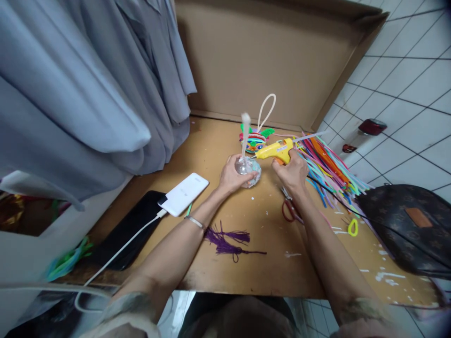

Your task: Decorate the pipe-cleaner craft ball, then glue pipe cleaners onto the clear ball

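Note:
My left hand (233, 176) is wrapped round a clear, roundish ball (252, 180) with pale bluish wrapping on part of it. A white fuzzy stem (245, 131) stands up from the ball's top. In my right hand (294, 171) is a yellow hot glue gun (276, 151), its nozzle touching or very near the top of the ball beside the stem. A clear glue stick (312, 136) sticks out of the gun's back. Just behind the ball sits a colourful lion-like ornament (254, 141) with a white loop (267, 110).
Many coloured pipe cleaners (327, 164) lie at the right, near a brown patterned bag (405, 225). Red-handled scissors (289, 209) are under my right forearm. Purple tassels (225, 241), a white power bank (185, 193) and a black tablet-like slab (132, 234) lie on the table. Grey cloth hangs left (105, 94).

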### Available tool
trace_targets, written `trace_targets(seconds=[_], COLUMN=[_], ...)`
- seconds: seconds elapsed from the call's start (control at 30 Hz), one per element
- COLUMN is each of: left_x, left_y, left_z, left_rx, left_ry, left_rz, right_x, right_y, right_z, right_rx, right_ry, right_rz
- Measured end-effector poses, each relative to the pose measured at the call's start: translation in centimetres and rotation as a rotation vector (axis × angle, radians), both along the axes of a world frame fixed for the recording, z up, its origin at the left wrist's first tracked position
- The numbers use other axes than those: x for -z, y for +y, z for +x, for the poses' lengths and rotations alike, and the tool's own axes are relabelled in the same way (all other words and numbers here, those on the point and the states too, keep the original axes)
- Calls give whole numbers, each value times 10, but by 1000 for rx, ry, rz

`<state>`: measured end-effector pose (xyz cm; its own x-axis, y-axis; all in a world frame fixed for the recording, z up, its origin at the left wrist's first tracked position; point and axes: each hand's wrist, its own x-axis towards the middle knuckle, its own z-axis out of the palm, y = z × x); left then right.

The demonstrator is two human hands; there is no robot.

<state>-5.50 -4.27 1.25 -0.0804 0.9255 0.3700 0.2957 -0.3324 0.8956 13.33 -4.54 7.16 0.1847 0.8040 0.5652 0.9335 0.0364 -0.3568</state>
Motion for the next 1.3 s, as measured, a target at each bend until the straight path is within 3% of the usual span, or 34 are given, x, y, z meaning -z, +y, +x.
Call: trace_targets(seconds=[0.3,0.83,1.07,1.3], left_x=[-2,-2,-7,-6], left_y=[-15,-19,-22,-21], left_z=[11,11,12,12], left_rx=[52,34,51,45], left_ry=[40,111,119,124], left_rz=[13,54,55,60], right_x=[15,15,12,8], right_y=[-21,-28,-26,-26], right_z=[4,4,7,8], right_rx=[78,21,-1,59], right_ry=[91,55,62,30], right_rz=[22,61,-7,-11])
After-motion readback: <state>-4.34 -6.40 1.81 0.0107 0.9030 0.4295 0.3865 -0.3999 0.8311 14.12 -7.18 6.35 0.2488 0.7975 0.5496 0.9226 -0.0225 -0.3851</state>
